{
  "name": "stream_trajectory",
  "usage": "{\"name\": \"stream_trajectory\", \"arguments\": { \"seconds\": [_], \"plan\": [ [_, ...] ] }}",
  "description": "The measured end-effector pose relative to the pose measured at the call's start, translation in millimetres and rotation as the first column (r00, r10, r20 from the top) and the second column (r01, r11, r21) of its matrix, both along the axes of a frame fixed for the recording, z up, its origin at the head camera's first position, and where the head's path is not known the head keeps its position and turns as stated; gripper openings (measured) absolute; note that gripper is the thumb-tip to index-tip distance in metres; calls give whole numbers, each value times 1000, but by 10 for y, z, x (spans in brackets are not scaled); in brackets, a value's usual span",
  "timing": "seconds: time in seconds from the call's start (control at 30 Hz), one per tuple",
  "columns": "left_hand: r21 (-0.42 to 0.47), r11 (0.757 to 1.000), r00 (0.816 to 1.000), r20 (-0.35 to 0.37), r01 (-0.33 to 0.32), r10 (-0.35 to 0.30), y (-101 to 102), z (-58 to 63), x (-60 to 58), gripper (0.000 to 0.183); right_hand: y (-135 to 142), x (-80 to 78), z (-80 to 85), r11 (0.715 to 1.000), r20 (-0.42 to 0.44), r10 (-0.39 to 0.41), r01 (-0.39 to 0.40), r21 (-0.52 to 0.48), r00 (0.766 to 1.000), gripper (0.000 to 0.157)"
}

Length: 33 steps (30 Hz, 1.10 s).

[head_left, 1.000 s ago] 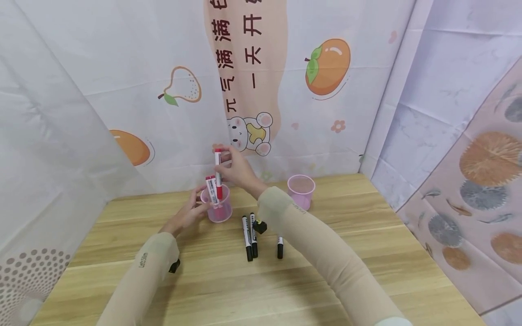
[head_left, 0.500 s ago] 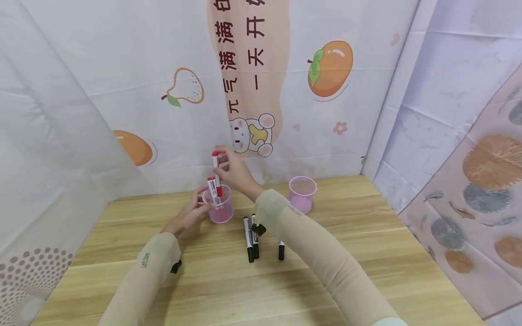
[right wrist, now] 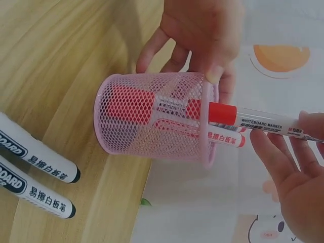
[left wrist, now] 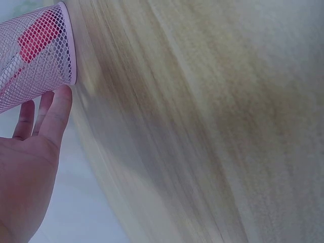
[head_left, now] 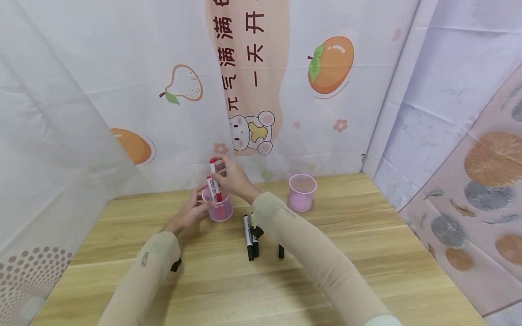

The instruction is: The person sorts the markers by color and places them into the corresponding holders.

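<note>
A pink mesh pen holder (head_left: 223,213) stands upright at the back left of the table, with red-capped whiteboard markers (right wrist: 226,135) inside. My left hand (head_left: 188,218) holds it from the left side, with the thumb at the rim and the fingers along the wall. Between the thumb and fingers of my right hand (head_left: 235,178) is another red whiteboard marker (right wrist: 263,121), pinched near its upper end. Its red cap points down and dips into the pen holder's mouth. In the left wrist view, red caps show through the mesh.
A second pink pen holder (head_left: 301,199) stands at the back right. Black whiteboard markers (head_left: 248,237) lie side by side in the middle, and a further black one (head_left: 281,251) is partly hidden by my right sleeve. A printed curtain (head_left: 142,90) hangs behind the table.
My right hand has lowered the red whiteboard marker, cap end first, into the mouth of the left pen holder. My left hand has stayed at the holder.
</note>
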State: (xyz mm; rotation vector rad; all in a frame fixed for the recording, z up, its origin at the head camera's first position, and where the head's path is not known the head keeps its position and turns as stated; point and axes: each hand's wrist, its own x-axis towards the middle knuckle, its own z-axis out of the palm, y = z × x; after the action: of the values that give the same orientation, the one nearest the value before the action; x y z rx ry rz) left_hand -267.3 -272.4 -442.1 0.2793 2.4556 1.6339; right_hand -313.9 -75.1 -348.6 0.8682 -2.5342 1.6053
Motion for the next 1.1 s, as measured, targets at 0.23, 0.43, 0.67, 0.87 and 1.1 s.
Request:
{"name": "stream_trajectory", "arguments": {
  "seconds": [0.23,0.43,0.67,0.87,1.1],
  "plan": [
    [7,1000,1000,-9,16,-16,20,34,-40,79,-19,-1,6,1000,2,12,-12,22,1000,47],
    [1,1000,1000,-24,1,-1,40,55,-77,77,-28,-38,2,999,-14,20,-20,34,1000,50],
    [24,999,999,-30,33,-32,70,23,-106,75,-2,-83,-89,998,-23,21,-20,62,1000,45],
    [19,999,999,-23,32,-32,104,-8,-96,76,9,-73,-147,997,3,0,0,83,1000,44],
    [25,1000,999,-32,9,-8,-7,-13,-2,78,-128,-21,-196,995,18,-12,10,102,1000,40]
  ]
}}
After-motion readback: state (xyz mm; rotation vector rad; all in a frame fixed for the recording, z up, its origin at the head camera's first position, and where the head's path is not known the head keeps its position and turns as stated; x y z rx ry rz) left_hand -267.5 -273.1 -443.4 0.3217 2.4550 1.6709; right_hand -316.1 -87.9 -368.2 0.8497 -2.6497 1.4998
